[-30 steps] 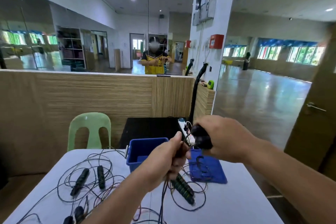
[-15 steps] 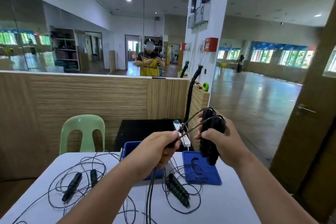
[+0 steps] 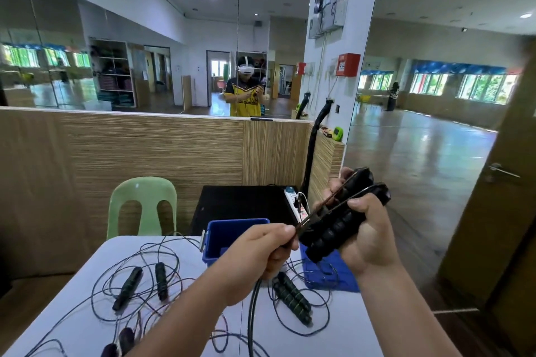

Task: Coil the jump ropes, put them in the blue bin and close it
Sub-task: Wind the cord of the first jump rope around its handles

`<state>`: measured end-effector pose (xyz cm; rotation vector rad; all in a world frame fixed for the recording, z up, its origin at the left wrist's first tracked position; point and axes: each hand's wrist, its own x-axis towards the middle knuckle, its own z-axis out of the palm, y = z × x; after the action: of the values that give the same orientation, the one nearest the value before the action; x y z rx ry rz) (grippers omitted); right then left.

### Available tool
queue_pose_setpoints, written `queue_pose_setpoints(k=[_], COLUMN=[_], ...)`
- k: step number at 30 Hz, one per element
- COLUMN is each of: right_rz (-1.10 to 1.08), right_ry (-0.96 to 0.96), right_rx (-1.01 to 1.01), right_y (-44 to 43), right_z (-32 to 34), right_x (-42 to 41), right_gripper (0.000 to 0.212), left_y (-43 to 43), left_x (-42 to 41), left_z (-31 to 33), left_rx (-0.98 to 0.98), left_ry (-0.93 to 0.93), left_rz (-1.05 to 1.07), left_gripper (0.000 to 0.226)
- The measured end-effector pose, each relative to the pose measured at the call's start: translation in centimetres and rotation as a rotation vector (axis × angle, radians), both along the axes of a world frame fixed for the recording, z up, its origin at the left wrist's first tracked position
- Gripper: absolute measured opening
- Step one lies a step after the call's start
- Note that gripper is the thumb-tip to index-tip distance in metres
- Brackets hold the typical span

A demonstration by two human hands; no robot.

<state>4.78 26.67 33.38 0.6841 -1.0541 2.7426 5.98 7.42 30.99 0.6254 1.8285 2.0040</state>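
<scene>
Held rope: the right hand (image 3: 368,229) is wrapping its fingers round both black ribbed handles (image 3: 342,220), raised above the bench (image 3: 333,333); the left hand (image 3: 261,252) is pinching the thin cord (image 3: 251,313) taut.
Handling: probably feeling light; the cord is looking limp yet springy, so loops are wanting a firm pinch, while the handles are offering the surest grip.
Blue bin (image 3: 232,229): standing open at the bench's far edge, its lid (image 3: 342,278) lying just beside it.
Bench surface: white and smooth, with other ropes (image 3: 136,284) sprawling tangled.
Room: a mirrored hall, with a green chair (image 3: 142,206) standing behind the bench.

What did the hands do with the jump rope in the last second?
The right hand turned the two black handles upright and lifted them away from the left hand, pulling the cord tight. The left hand kept pinching the cord. The blue bin, its lid and the other ropes on the table stayed put.
</scene>
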Motion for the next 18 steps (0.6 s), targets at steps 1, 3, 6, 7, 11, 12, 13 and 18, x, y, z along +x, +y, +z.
queue_pose_setpoints(k=[1,3,6,7,11,12,13,18], right_rz=[-0.003,-0.019,-0.028,-0.026,-0.027,-0.02,-0.014,0.081], right_ry=[-0.004,-0.013,-0.013,-0.01,0.008,0.018,0.021,0.017], right_rx=[-0.016,-0.049,-0.098,-0.114,-0.169,-0.187,-0.209,-0.373], right_y=[-0.2,-0.5,-0.8,-0.8,-0.8,-0.9,-1.1,-2.2], right_z=[0.0,0.0,0.3,0.4,0.7,0.7,0.7,0.5], right_x=[0.1,0.2,0.3,0.3,0.4,0.4,0.4,0.8], right_gripper=[0.047,0.046,0.051,0.054,0.059,0.058,0.053,0.05], left_y=[-0.1,-0.2,0.0,0.0,0.1,0.3,0.5,2.1], left_x=[0.0,0.0,0.0,0.0,-0.1,-0.1,0.0,0.4], left_z=[-0.3,-1.0,-1.9,-2.2,-3.2,-3.5,-3.9,-4.9], left_rx=[0.005,0.011,0.024,0.034,0.09,0.102,0.114,0.123], left_ry=[-0.002,-0.005,0.001,-0.002,-0.016,-0.015,-0.015,-0.024], left_rz=[-0.002,-0.007,-0.012,-0.012,-0.025,-0.028,-0.037,-0.108], left_gripper=[0.034,0.033,0.033,0.032,0.026,0.025,0.024,0.019])
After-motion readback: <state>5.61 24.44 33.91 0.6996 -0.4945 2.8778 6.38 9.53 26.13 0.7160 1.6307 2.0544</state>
